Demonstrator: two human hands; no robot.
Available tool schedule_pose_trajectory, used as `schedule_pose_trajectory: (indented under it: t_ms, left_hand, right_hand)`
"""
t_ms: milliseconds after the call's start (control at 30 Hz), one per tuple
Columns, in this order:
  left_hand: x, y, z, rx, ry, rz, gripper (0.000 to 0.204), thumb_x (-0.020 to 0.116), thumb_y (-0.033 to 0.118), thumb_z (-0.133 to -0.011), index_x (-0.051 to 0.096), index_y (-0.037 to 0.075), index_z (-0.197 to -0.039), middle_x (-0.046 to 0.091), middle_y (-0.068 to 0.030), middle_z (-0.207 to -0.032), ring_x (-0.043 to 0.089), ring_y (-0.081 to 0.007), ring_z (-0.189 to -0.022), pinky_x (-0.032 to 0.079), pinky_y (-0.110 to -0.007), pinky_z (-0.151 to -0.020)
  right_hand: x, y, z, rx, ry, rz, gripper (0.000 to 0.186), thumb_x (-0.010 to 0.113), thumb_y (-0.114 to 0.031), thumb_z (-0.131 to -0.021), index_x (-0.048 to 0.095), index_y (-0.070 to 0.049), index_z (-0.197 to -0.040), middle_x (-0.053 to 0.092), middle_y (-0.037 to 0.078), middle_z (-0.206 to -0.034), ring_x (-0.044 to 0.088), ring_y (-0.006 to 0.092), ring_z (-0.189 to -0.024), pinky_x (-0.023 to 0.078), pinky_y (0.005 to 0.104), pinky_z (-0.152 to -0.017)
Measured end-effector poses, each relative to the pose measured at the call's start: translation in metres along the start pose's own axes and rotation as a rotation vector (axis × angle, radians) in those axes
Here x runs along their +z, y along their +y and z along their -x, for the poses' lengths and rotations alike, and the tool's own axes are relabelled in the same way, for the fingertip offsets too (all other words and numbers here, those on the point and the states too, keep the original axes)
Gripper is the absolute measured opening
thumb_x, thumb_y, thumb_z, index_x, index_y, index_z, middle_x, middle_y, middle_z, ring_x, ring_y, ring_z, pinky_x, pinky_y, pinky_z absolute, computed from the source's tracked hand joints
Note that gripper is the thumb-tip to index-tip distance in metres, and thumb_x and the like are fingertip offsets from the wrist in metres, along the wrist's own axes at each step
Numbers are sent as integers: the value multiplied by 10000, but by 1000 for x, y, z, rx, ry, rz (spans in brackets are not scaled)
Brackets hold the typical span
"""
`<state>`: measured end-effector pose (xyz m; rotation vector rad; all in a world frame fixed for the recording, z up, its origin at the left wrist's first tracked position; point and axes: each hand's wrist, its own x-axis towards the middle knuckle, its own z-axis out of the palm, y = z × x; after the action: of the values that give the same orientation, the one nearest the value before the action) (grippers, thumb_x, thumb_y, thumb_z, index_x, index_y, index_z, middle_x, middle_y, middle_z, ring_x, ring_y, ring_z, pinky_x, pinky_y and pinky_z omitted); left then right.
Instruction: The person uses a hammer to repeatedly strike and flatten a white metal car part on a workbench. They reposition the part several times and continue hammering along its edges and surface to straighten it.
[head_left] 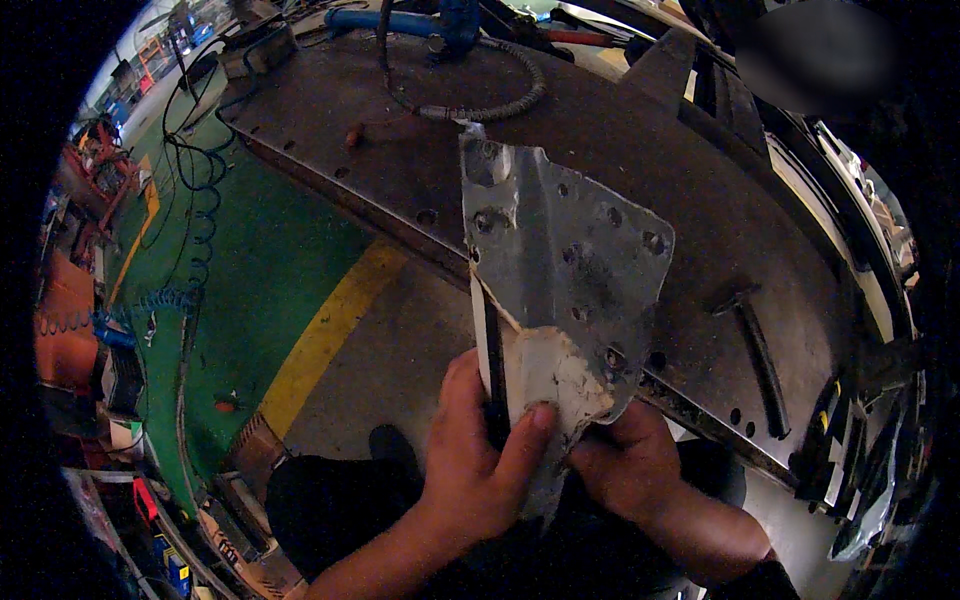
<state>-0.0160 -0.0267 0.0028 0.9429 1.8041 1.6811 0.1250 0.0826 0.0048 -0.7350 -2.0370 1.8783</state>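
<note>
Between my hands is a grey sheet-metal bracket [590,230] with several round holes and a ridge down it. Its lower part carries a cream-coloured layer [548,368] with a ragged edge. My left hand [480,450] is closed on the lower left side, its thumb pressed on the cream layer. My right hand [635,460] grips the lower right edge from beneath, and some of its fingers are hidden behind the metal. The bracket's upper part lies over the edge of a dark steel bench [350,100].
A hammer [765,370] lies on the bench to the right. At the far side stand a blue clamp-like tool [455,25] and a ribbed hose [510,105]. A coiled cable [205,230] hangs at the left over the green floor [270,260]. Long dark metal parts [800,190] crowd the right.
</note>
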Motion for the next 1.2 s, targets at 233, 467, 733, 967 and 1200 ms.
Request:
schedule_pose_trajectory:
  t_ms: [233,467,733,967,1200]
  left_hand:
    - [-4,-4,3,-57,-160,104,577,649,80,-826,382,-6,-1330,485,-195,-1237,525,-311,-1162,420,-400,-993]
    - [-7,-9,2,-128,-262,166,755,691,64,-792,294,9,-1432,448,-182,-1329,482,-302,-1248,390,-400,-1051]
    - [4,-4,3,9,-327,-31,764,701,63,-795,285,21,-1435,442,-196,-1345,471,-320,-1260,405,-409,-1040]
    - [10,9,5,-74,-344,-26,715,717,120,-820,314,-16,-1396,548,-226,-1241,565,-339,-1162,448,-414,-986]
    - [8,-1,10,-120,-234,-39,753,722,135,-846,263,-29,-1419,594,-229,-1203,605,-297,-1132,482,-399,-953]
  right_hand:
    - [-2,-1,-3,85,-6,-549,599,696,-63,-837,462,-36,-1388,598,111,-1280,577,235,-1170,448,386,-1014]
    - [-5,-2,-6,28,-30,-662,635,692,-49,-836,422,-35,-1410,575,118,-1315,543,247,-1223,411,400,-1059]
    - [-13,-6,-13,-26,74,-890,582,689,-89,-863,439,-40,-1387,554,108,-1344,523,264,-1249,412,421,-1064]
    - [-19,-9,-17,-149,72,-926,565,683,-93,-872,446,-32,-1381,559,101,-1336,529,244,-1236,417,413,-1058]
    - [-25,-10,-12,8,6,-283,527,712,-148,-866,513,-8,-1334,634,91,-1209,603,217,-1109,465,354,-982]
